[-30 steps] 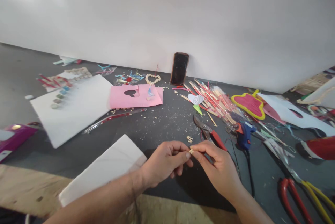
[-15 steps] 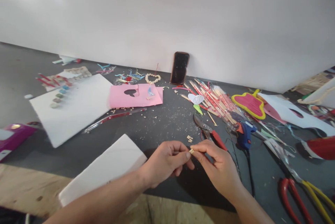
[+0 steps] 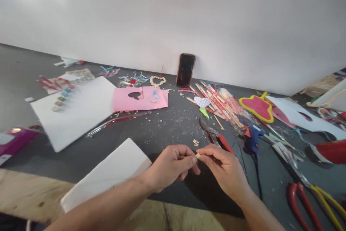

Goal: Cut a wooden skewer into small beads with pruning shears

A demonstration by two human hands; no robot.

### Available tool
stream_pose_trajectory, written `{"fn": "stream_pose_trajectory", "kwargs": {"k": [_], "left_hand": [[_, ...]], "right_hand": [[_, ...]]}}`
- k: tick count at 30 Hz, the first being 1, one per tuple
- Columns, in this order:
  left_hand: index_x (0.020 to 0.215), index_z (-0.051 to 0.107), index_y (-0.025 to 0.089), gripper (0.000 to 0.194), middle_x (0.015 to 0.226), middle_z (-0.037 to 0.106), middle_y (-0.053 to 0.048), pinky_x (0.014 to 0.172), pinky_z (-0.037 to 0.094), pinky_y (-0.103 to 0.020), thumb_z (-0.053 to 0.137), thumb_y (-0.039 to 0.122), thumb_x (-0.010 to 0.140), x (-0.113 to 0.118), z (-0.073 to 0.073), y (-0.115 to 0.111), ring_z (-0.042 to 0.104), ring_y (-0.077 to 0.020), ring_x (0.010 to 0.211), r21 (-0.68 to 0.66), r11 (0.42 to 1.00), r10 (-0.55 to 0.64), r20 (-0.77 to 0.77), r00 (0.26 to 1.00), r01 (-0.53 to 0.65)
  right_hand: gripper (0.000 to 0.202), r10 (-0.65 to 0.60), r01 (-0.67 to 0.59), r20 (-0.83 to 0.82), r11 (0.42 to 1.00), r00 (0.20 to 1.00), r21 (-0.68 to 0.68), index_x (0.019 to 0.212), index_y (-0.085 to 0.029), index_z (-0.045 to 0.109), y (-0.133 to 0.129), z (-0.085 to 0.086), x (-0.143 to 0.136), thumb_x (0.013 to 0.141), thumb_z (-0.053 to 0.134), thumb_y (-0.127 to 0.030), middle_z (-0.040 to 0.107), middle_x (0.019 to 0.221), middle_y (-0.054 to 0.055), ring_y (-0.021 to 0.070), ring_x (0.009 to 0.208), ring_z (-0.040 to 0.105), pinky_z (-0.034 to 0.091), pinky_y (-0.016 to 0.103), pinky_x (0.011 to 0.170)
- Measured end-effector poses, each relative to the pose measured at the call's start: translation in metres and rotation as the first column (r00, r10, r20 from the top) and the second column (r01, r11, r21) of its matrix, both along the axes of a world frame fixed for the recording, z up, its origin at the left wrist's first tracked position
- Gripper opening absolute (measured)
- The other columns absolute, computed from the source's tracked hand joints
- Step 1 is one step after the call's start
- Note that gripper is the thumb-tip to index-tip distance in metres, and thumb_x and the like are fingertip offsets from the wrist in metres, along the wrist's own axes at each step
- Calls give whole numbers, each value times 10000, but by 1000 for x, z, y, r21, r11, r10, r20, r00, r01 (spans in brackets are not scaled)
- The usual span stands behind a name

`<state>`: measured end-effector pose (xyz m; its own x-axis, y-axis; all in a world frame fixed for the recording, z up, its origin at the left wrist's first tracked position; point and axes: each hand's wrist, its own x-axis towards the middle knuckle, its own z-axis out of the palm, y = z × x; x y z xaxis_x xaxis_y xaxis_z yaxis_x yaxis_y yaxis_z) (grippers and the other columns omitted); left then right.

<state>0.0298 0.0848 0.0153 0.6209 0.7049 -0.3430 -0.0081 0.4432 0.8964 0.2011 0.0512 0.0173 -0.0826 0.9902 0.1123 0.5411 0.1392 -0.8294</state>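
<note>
My left hand (image 3: 175, 166) and my right hand (image 3: 223, 168) meet fingertip to fingertip over the dark tabletop. Pinched between them are small pale wooden pieces (image 3: 198, 155), mostly covered by my fingers. Just beyond lies a little pile of similar cut wooden bits (image 3: 196, 142). Red-handled pruning shears (image 3: 216, 135) rest right behind my right hand. A white foam block (image 3: 108, 177) lies under and beside my left forearm.
Chopsticks in red wrappers (image 3: 216, 99) lie behind the shears. A blue glue gun (image 3: 253, 139) and large scissors (image 3: 293, 162) are at right. A phone (image 3: 186, 69) leans on the wall. Pink paper (image 3: 124, 100) and a white board (image 3: 81, 119) lie left.
Almost nothing differs. Both hands keep the same pinch on the small wooden pieces, with only a slight shift of the fingers.
</note>
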Motion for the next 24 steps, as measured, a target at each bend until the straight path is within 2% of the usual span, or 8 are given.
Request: {"fn": "stream_pose_trajectory", "kwargs": {"k": [10, 17, 24], "left_hand": [[762, 544, 127, 209, 710, 653, -46, 406, 267, -177, 548, 334, 789, 0, -1, 0, 364, -31, 423, 0, 1000, -4, 23, 1000, 4], [780, 552, 125, 221, 740, 660, -60, 414, 262, -187, 542, 345, 789, -1, 1, 0, 372, -36, 431, 43, 999, -19, -16, 1000, 20], [757, 542, 130, 223, 715, 653, -43, 410, 256, -180, 540, 351, 790, 0, 1, -1, 365, -34, 426, 32, 999, -11, -10, 1000, 12]], "right_hand": [[107, 25, -23, 50, 999, 998, -28, 843, -245, 654, -1, 3, 1, 835, 556, -289, 660, 811, -8, 124, 757, 618, 471, 217, 692], [123, 37, -36, 56, 999, 998, -25, 850, -243, 652, 1, 4, 0, 844, 539, -292, 661, 818, 8, 143, 764, 619, 481, 247, 702], [110, 38, -38, 68, 999, 997, -5, 849, -243, 656, -1, 5, 0, 835, 551, -269, 663, 810, -4, 128, 755, 619, 479, 227, 698]]}}
